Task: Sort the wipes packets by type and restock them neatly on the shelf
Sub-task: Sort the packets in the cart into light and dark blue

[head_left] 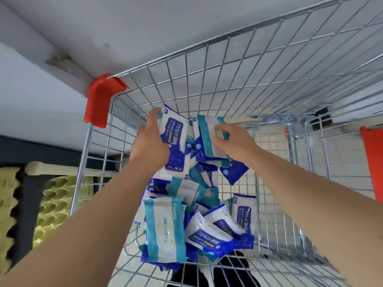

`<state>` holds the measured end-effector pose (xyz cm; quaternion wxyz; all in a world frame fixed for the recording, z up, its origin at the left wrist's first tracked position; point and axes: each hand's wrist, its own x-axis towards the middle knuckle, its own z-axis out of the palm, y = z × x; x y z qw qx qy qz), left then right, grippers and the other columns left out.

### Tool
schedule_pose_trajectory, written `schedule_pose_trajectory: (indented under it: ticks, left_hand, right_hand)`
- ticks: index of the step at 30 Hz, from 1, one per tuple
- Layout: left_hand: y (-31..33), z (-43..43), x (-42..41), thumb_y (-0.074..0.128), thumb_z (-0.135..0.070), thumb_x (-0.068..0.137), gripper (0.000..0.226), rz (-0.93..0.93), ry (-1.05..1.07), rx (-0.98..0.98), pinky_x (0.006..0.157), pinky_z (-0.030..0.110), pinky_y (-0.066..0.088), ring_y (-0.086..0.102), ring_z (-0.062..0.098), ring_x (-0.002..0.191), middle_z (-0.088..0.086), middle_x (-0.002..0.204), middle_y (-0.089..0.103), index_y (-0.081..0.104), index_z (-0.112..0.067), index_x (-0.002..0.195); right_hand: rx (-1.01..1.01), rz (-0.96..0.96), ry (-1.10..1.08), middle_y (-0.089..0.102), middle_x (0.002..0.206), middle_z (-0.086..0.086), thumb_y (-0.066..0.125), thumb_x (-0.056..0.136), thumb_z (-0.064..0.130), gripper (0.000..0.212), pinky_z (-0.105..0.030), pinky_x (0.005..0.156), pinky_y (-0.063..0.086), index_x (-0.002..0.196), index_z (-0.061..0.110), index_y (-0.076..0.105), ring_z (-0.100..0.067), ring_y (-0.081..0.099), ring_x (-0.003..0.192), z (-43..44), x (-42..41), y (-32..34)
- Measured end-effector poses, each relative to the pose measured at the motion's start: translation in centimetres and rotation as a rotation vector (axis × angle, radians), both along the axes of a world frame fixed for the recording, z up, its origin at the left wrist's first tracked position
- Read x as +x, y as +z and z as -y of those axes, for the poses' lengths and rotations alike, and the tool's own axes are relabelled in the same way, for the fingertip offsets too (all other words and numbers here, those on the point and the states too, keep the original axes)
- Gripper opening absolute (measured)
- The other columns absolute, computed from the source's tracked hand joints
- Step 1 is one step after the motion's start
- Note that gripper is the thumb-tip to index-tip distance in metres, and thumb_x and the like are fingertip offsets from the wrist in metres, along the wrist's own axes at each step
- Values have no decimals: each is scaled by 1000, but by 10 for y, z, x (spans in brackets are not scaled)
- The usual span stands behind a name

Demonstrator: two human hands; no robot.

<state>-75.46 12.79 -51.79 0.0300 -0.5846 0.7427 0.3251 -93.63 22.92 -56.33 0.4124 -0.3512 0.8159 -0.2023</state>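
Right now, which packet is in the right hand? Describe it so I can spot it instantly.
Inside the wire cart, go to the far end of the packet pile. The right hand pinches a white packet with teal side bands; the blue packet beside it, in the left hand, reads 75%.

wire cart (207,44) — red corner guard (99,102) | yellow foam (58,195) | tiled floor (342,160)

Glossy plastic wipes packets (176,206) lie in a shiny metal-wire cart (228,65) with smooth red plastic corner guards (99,100).
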Motion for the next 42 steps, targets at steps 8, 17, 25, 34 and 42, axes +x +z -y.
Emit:
schedule_pose_trajectory:
  ticks: [8, 17, 25, 34, 42]
  left_hand:
    - [20, 6, 24, 60, -11, 84, 62, 323, -142, 92, 86, 44, 49, 57, 34, 93, 11, 119, 41, 34, -37, 134]
    - [-4, 7, 10, 80, -32, 75, 54, 17, 137, -11, 72, 39, 50, 61, 26, 87, 5, 104, 57, 37, -23, 106]
    - [-23, 19, -7, 75, -32, 80, 58, -43, 92, 71, 75, 32, 47, 54, 21, 101, 7, 120, 52, 45, -11, 126]
    - [-16, 23, -5, 76, -20, 80, 46, -152, 160, 21, 62, 25, 41, 54, 12, 84, -7, 98, 56, 49, -16, 118]
    - [6, 18, 15, 74, -7, 80, 72, -36, 32, 369, 66, 35, 56, 65, 19, 82, 4, 104, 61, 30, -23, 135]
  right_hand:
    - [-55, 115, -59, 59, 122, 3, 66, 87, 20, 23, -12, 48, 35, 110, 22, 65, -3, 49, 66, 0, 6, -5]
    - [-43, 205, -252, 61, 107, -4, 75, 76, 6, 23, -26, 60, 55, 94, 15, 64, -16, 62, 83, 4, -1, -13]
    - [31, 220, -229, 55, 88, 2, 71, 79, -1, 28, -17, 49, 41, 101, 11, 57, -16, 57, 85, -20, -11, -17]
    - [-20, 276, -440, 61, 110, -7, 63, 82, -3, 50, -33, 71, 55, 123, 22, 44, -22, 61, 99, -21, -2, -25]
    - [55, 376, -325, 67, 105, -8, 65, 81, -2, 28, -38, 80, 55, 102, 16, 64, -22, 65, 92, -25, 2, -9]
